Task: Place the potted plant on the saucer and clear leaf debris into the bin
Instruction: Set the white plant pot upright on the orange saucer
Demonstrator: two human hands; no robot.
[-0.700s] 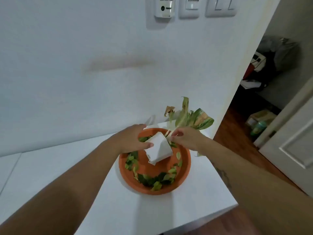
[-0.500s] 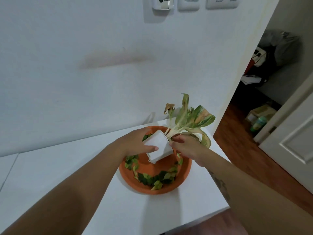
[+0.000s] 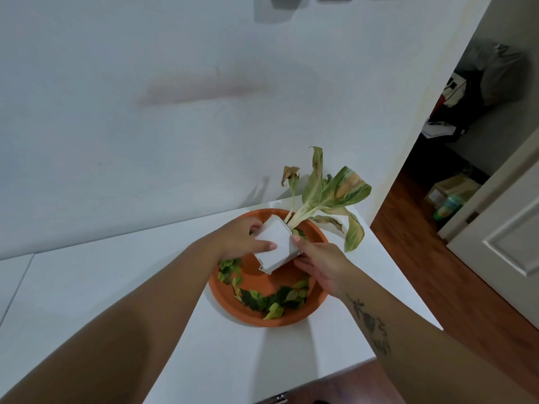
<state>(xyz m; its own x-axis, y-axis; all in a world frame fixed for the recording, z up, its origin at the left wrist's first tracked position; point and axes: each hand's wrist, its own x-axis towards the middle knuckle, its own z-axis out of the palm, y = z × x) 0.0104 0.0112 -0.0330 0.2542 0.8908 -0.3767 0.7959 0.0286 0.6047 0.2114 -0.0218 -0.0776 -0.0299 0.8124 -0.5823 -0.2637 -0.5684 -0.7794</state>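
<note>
A small square white pot [image 3: 277,246] with a wilting green and yellow plant [image 3: 329,196] is tilted over the orange saucer [image 3: 262,317]. My left hand [image 3: 242,239] grips the pot's left side, thumb across its front. My right hand [image 3: 320,266] holds its right side and underside. Loose green leaf debris [image 3: 271,298] lies in a curve along the saucer's near and left inner edge. No bin is in view.
The saucer rests near the right end of a white table [image 3: 102,281] against a white wall. To the right the table ends above a wooden floor [image 3: 437,272], with an open doorway and a white door [image 3: 513,228] beyond.
The pot has been lifted and tipped more upright over the saucer, the plant's leaves rising into fuller view. My right hand slid from the pot's rim down to its side.
</note>
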